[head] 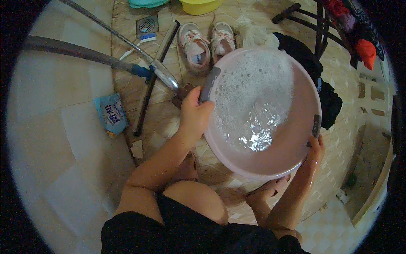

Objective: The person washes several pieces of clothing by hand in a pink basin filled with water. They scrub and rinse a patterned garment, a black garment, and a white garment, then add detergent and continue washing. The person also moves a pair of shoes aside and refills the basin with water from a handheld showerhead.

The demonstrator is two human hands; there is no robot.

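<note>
A round pink plastic basin (285,152) with grey handle grips is lifted above the tiled floor and looks tilted, its foamy water (253,89) lying towards the far left side. My left hand (195,117) grips the rim beside the left grey handle, thumb on top. At the lower right of the rim, my right hand (314,147) holds on just under the other grey handle. A pair of light sneakers (198,52) with pinkish laces stands just beyond the basin. Dark cloth (328,101) and pale cloth (257,35) lie behind it, partly hidden.
On the left are a metal shower hose (111,30), a grey pipe (79,52), a dark bar (147,101), a blue packet (112,116) and a blue-and-white brush (148,37) near a floor drain (147,26). A yellow basin (201,7) and black stand legs (320,31) are beyond.
</note>
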